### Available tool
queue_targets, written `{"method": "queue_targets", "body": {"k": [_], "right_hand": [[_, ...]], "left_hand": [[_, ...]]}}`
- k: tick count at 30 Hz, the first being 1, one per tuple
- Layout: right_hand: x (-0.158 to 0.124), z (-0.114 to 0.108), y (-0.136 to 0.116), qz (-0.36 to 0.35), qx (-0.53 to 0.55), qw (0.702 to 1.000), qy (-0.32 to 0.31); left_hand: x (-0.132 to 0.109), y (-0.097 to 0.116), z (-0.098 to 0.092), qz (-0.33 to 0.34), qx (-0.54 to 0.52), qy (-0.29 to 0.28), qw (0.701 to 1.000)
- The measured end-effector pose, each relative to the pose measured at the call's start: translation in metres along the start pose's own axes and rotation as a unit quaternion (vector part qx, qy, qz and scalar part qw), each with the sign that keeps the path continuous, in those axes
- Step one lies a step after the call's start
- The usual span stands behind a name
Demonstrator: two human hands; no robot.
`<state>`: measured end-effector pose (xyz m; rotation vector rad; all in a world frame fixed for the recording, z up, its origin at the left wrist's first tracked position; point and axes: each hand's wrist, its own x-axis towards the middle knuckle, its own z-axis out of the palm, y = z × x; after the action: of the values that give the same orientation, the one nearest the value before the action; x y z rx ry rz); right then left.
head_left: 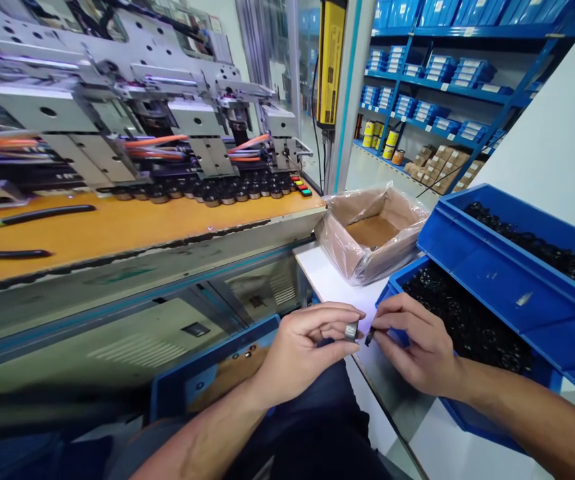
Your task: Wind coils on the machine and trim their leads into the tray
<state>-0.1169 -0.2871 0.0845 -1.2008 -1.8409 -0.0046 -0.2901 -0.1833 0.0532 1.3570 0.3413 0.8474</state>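
Observation:
Between the thumb and fingers of my left hand (312, 337) sits a small silver metal ring (351, 331), its ribbed side facing right. A small black plastic part (369, 337) is pinched in the fingertips of my right hand (417, 343). The two pieces are close together but apart, above the edge of the white table (327, 270). Just behind my right hand stands a blue bin of black parts (460, 320). My fingers cover part of both pieces, so their full shapes are hidden.
A plastic-lined cardboard box (352, 257) stands ahead on the white table. Another blue bin (507, 267) is stacked at the right. On the left, a machine (197, 120) rises behind an orange bench (167, 227) holding rows of round parts (227, 193) and pliers (47, 213). A blue tray (167, 393) lies below.

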Motion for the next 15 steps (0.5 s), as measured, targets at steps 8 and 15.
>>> {"method": "queue_targets", "body": {"k": [8,15], "right_hand": [[-0.001,0.003,0.001,-0.008,0.014,1.0,-0.001],[0.002,0.0,0.005,-0.052,0.021,0.998,-0.029]], "left_hand": [[-0.001,-0.01,0.009,-0.107,-0.098,-0.019,0.989],[0.001,-0.011,0.007,-0.095,-0.084,-0.005,0.992]]}}
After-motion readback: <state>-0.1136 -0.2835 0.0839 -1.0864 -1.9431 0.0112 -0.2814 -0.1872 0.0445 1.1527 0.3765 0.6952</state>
